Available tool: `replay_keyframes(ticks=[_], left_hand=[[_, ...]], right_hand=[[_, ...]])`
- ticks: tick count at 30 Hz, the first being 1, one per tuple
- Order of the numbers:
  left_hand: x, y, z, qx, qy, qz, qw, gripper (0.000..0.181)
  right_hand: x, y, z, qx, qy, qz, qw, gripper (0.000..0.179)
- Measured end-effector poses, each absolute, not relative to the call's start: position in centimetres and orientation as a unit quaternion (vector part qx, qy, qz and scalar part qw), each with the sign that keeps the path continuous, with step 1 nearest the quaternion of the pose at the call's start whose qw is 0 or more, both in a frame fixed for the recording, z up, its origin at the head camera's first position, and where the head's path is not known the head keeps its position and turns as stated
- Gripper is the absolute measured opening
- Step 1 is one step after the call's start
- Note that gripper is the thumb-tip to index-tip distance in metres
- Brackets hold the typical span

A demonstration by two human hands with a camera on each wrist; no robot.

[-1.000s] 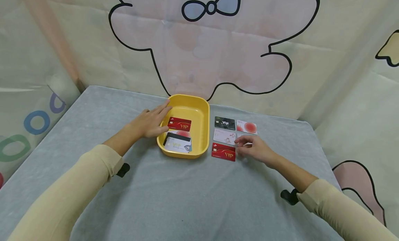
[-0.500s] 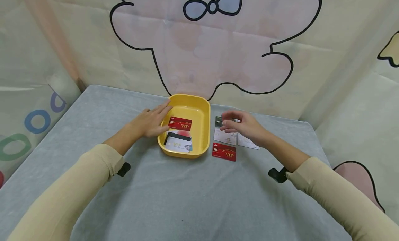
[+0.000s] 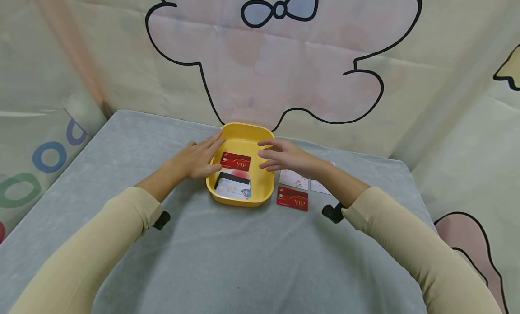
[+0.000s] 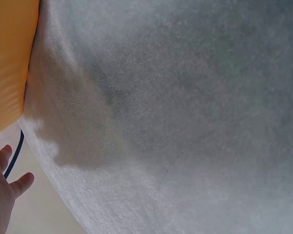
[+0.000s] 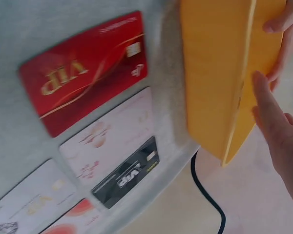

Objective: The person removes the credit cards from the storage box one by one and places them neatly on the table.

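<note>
My left hand lies with spread fingers on the left rim of a yellow plastic tray. Inside the tray are a red VIP card, a partly covered card with a red circle, and a white VIP card by a black stripe. My right hand is at the tray's right rim, fingers extended over it and holding nothing; contact is unclear. Beside the tray lie a red VIP card, a pale floral card, a black VIP card, a white card and a red-circle card.
A grey cloth covers the table. Its back edge meets a cartoon-printed backdrop, close behind the tray. A black wrist-camera piece shows under each sleeve cuff.
My right hand has moved from the loose cards leftward to the tray's right rim, its fingers straightening. My left hand stays on the left rim. The cards seen in both frames have not shifted.
</note>
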State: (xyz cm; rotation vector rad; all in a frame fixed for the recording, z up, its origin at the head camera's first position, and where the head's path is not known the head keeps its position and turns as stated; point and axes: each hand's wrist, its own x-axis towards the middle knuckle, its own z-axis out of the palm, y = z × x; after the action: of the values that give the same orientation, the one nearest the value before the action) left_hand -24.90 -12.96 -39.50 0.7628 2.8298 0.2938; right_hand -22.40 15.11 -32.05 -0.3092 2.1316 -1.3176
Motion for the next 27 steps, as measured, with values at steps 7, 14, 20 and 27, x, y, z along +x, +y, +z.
replay_keyframes(ticks=[7,14,20,27], left_hand=[[-25.0,-12.9,-39.5,0.257,0.956,0.099,0.096,0.083],[-25.0,-12.9,-39.5,0.257,0.956,0.101,0.098,0.083],[-24.9,-13.0,-39.5,0.256,0.956,0.098,0.099,0.083],[-25.0,-13.0,-39.5,0.255,0.956,0.101,0.103,0.083]], right_hand=[[-23.5,13.7,-32.1,-0.119,0.807,-0.464,0.344,0.072],[-24.6,12.9,-32.5,-0.102,0.813,-0.447,0.359,0.079],[-25.4,12.2,-32.8,-0.078,0.811,-0.429,0.391,0.079],[-26.6,11.2,-33.4,-0.044,0.807,-0.416,0.416,0.084]])
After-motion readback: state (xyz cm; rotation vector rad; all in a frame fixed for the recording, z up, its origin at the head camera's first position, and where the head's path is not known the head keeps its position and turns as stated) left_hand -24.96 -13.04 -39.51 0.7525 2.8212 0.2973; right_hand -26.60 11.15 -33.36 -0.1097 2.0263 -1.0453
